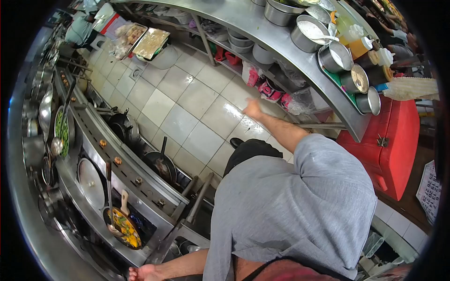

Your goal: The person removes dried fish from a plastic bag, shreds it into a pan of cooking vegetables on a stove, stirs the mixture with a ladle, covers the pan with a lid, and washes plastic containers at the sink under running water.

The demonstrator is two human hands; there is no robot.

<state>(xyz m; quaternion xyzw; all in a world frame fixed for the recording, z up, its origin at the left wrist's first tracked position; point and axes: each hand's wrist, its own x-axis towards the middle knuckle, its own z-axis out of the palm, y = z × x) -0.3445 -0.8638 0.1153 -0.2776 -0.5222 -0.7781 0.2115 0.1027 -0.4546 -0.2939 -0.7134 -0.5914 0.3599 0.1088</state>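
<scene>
My right hand [253, 109] reaches out over the tiled floor, its fingers apart and somewhat blurred, with nothing in it. Closest to it are pink-and-black bags [270, 90] on the lower shelf. At the lower left, my left hand [144, 272] hangs by the stove's front corner, fingers loosely spread, holding nothing visible. Near that hand, a frying pan [127, 229] sits on the stove with yellow-orange food. A ladle [114, 228] rests in the pan. My grey shirt [295, 201] fills the lower middle.
Along the stove stand a round lid [91, 181] and a pan of green vegetables [62, 133]. Dark woks [159, 165] sit below its front edge. Steel pots [307, 33] and sauce bottles [361, 47] line the curved counter [225, 21]. A red cooler [385, 150] stands right. Another person [80, 30] is far left.
</scene>
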